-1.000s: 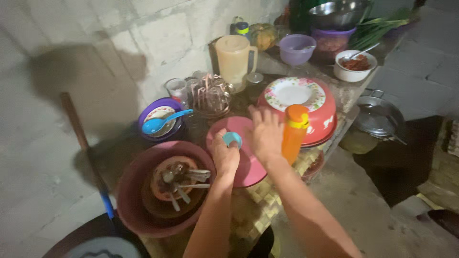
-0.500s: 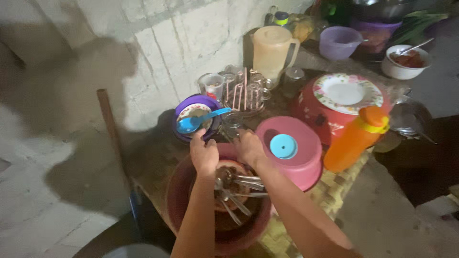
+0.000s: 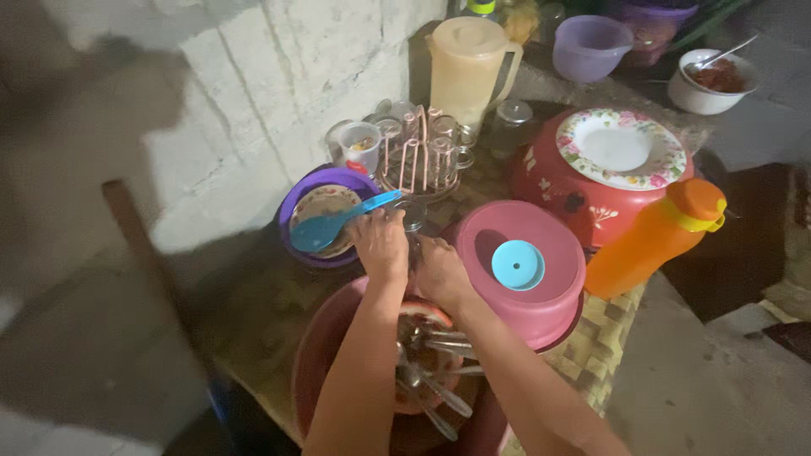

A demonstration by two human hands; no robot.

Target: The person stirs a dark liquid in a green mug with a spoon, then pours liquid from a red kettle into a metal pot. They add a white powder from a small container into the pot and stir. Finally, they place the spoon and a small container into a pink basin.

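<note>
Red plastic rims the big basin (image 3: 314, 371) nearest the camera, and inside it sits a bowl crowded with metal spoons (image 3: 427, 371), handles fanning toward the person. Both forearms run up over this basin. Compared with half a second ago, the hands have lifted off the spoons and moved a little farther out, so they now meet above the basin's far edge, near the wire glass rack; the work seems to have shifted from the cutlery to something by the glasses.

Fingers of the left hand (image 3: 382, 243) curl downward, knuckles up, just beside the handle of a blue ladle (image 3: 334, 226) that rests in a purple bowl (image 3: 297, 203); whether it grips anything I cannot tell. Pressed against it, the right hand (image 3: 441, 272) is also curled, and its grasp is hidden too. Between the two hands a small glass (image 3: 411, 215) shows, though contact is unclear.

Right of the hands lies a pink lid with a blue knob (image 3: 518, 264). Beyond stand the glass rack (image 3: 418, 160), an orange bottle (image 3: 655, 241), a flowered plate on a red container (image 3: 621, 148), and a pale jug (image 3: 466, 67) at the wall.
</note>
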